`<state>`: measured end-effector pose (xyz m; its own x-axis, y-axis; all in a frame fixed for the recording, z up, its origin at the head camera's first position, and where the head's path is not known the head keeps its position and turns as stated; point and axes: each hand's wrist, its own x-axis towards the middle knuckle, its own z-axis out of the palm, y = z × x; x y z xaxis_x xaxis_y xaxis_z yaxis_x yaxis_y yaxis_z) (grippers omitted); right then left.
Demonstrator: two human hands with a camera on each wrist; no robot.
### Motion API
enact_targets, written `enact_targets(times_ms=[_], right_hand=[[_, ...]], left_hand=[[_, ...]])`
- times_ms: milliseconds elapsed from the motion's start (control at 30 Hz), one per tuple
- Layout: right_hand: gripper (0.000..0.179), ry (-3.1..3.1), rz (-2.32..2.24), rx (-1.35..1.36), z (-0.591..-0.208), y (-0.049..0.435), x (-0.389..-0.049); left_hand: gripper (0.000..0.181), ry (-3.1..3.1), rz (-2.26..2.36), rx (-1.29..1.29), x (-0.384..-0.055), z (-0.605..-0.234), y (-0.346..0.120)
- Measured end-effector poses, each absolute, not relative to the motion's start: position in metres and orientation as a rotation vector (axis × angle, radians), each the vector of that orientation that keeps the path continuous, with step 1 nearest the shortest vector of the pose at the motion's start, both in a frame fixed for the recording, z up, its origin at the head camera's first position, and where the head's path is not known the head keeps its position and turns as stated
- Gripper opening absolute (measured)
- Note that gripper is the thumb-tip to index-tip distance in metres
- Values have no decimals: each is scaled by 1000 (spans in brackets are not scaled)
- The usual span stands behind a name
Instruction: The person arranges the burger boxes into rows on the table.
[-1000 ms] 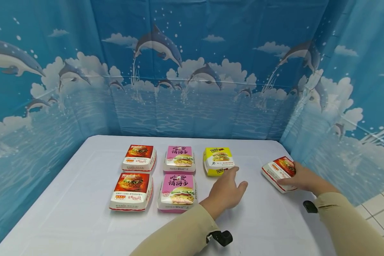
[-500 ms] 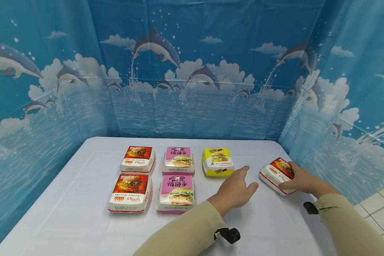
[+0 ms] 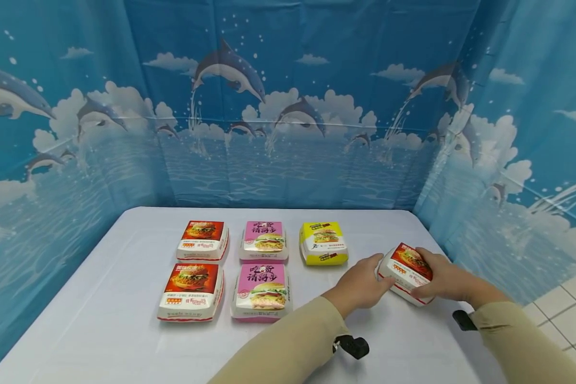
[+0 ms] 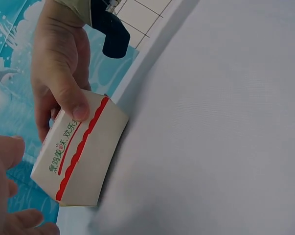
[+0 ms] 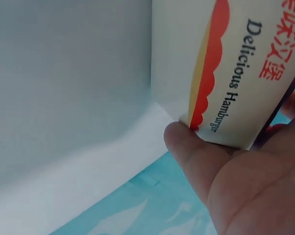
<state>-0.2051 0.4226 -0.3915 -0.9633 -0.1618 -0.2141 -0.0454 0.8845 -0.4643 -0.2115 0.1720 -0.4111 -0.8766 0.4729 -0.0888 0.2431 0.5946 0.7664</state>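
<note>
At the right side of the table, my right hand (image 3: 448, 278) grips a red-and-white hamburger box (image 3: 407, 269) by its right side. The thumb lies on the near side of the box and the fingers reach over the far side. The box is turned at an angle and tilted. My left hand (image 3: 361, 284) is at the box's left side, thumb and fingers spread apart. In the left wrist view a small gap shows between the left fingers (image 4: 27, 218) and the box (image 4: 88, 152). The right wrist view shows the right thumb (image 5: 184, 142) against the box's end (image 5: 235, 73).
Two red hamburger boxes (image 3: 192, 292) stand in a column at left. Beside them stand two pink hamburger boxes (image 3: 261, 290), and a yellow hamburger box (image 3: 324, 244) is at the back. The white table (image 3: 101, 320) is enclosed by a dolphin-print curtain (image 3: 288, 160).
My left hand has moved right, from near the yellow box to the left side of the held box. The right hand has tilted that box and shifted it slightly left and nearer.
</note>
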Motion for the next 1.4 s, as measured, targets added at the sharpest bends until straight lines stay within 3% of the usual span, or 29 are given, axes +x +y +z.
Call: enact_targets(times_ms=[433, 833, 1400], right_hand=[[120, 2736, -730, -222, -394, 411, -196], [117, 2691, -805, -291, -395, 410, -198], [111, 2627, -873, -326, -394, 396, -190]], left_hand=[[52, 2506, 1173, 616, -211, -420, 176], [36, 2588, 1246, 441, -213, -427, 182], [36, 2595, 1282, 419, -196, -430, 173]])
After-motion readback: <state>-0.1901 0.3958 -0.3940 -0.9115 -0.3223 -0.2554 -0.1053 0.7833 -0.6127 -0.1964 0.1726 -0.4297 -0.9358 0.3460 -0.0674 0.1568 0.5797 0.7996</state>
